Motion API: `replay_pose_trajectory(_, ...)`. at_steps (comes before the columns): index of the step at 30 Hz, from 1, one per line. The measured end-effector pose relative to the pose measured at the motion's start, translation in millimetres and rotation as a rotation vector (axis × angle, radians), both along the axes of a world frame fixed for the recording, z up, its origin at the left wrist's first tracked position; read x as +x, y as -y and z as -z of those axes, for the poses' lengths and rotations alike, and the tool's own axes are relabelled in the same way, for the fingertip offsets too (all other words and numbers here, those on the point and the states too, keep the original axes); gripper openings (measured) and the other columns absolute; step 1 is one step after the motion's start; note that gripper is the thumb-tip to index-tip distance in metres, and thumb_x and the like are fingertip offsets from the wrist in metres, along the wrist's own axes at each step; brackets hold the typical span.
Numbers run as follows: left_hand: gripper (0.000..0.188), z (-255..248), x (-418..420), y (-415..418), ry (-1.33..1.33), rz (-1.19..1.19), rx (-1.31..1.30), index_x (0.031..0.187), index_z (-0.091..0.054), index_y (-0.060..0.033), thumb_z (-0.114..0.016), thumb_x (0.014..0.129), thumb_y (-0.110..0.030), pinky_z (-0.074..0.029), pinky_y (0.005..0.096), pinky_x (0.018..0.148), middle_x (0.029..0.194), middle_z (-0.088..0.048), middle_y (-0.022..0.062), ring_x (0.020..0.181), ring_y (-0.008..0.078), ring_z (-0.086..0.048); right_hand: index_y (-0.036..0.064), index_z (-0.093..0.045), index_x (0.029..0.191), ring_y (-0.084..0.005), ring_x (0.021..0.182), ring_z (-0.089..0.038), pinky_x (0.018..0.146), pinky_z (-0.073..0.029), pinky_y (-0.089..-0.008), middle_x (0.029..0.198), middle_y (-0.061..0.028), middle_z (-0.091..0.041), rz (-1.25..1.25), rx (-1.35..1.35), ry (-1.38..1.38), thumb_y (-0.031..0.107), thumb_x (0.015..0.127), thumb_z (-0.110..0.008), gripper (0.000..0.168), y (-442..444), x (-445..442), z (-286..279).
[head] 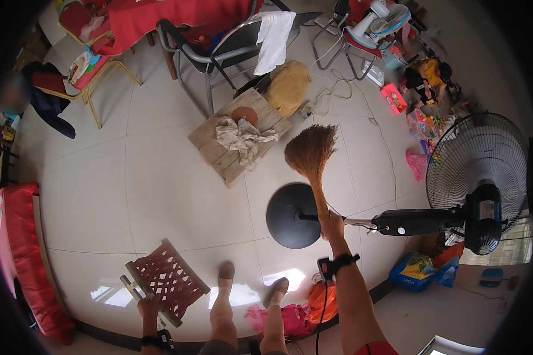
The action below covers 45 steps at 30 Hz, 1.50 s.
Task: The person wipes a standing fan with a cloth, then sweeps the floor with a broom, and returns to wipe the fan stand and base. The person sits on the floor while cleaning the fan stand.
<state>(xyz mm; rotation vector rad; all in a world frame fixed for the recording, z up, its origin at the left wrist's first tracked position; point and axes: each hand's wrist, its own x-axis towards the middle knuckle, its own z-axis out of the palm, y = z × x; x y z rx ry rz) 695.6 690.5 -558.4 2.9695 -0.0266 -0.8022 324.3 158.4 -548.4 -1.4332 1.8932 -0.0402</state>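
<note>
A straw hand broom (314, 155) points away from me, its bristles fanned out above the tiled floor. My right hand (332, 225) is wrapped around its handle, beside the pole of a black pedestal fan. At lower left my left hand (148, 307) grips a folding stool (171, 282) with a dark red lattice seat and pale legs. The stool is tilted and held near my left leg. Beyond the broom stands a low wooden table (213, 153) bearing a crumpled cloth (244, 135) and a round brown disc (244, 116).
The pedestal fan's round base (288, 216) stands just left of my right hand. A yellowish sack (288, 88) leans by the low table. Cords (382, 133) trail across the floor. A child (428, 77) sits among toys at upper right. Plastic bags (322, 306) lie by my feet.
</note>
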Motion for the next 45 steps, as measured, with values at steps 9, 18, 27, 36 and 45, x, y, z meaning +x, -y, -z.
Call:
replay_pose_trajectory(9,0.061,16.6,7.7,-31.0,0.031,0.012,0.023,0.078,-0.071,0.0066,-0.078,0.062,-0.052,-0.053,0.0485,0.066,0.072,-0.068,0.0237,0.072,0.0390,-0.068,0.004,-0.068,0.100,-0.0353,0.087,-0.070,0.073,-0.058,-0.0448,0.095,-0.0180,-0.071,-0.220,0.187,-0.312,0.036,0.089,-0.059,0.035,-47.5,84.0,87.6)
replay_pose_trajectory(18,0.064,15.3,14.9,-13.7,-0.008,0.056,0.017,0.081,-0.072,0.0042,-0.076,0.061,-0.056,-0.053,0.0482,0.067,0.075,-0.069,0.0217,0.075,0.0384,-0.068,0.007,-0.061,0.108,-0.0382,0.087,-0.066,0.072,-0.055,-0.0465,0.097,-0.0166,-0.067,-0.583,0.196,-0.210,0.034,0.087,-0.061,0.033,-268.2,-71.6,93.0)
replay_pose_trajectory(27,0.066,-25.1,26.5,41.0,-0.072,0.154,-0.027,0.083,-0.071,0.0066,-0.075,0.065,-0.057,-0.053,0.0471,0.069,0.079,-0.069,0.0236,0.077,0.0379,-0.069,0.012,-0.061,0.110,-0.0370,0.086,-0.067,0.069,-0.054,-0.0478,0.091,-0.0162,-0.069,-0.327,0.359,-0.076,0.040,0.088,-0.059,0.036,-323.4,-73.7,-77.3)
replay_pose_trajectory(36,0.069,-23.7,38.2,59.5,-0.004,0.337,-0.076,0.083,-0.070,0.0096,-0.075,0.066,-0.057,-0.052,0.0480,0.073,0.080,-0.068,0.0272,0.080,0.0407,-0.068,0.012,-0.062,0.108,-0.0385,0.089,-0.067,0.076,-0.053,-0.0515,0.097,-0.0155,-0.069,-0.468,0.298,0.079,0.038,0.087,-0.059,0.033,-306.7,2.9,31.5)
replay_pose_trajectory(45,0.072,-30.2,26.5,71.2,-0.009,0.511,-0.069,0.083,-0.068,0.0122,-0.074,0.068,-0.058,-0.052,0.0485,0.072,0.082,-0.068,0.0287,0.082,0.0417,-0.067,0.011,-0.072,0.100,-0.0156,0.061,-0.062,0.058,-0.052,-0.0318,0.076,-0.0085,-0.069,0.397,0.762,0.329,0.035,0.083,-0.070,0.030,-409.5,-227.3,77.5)
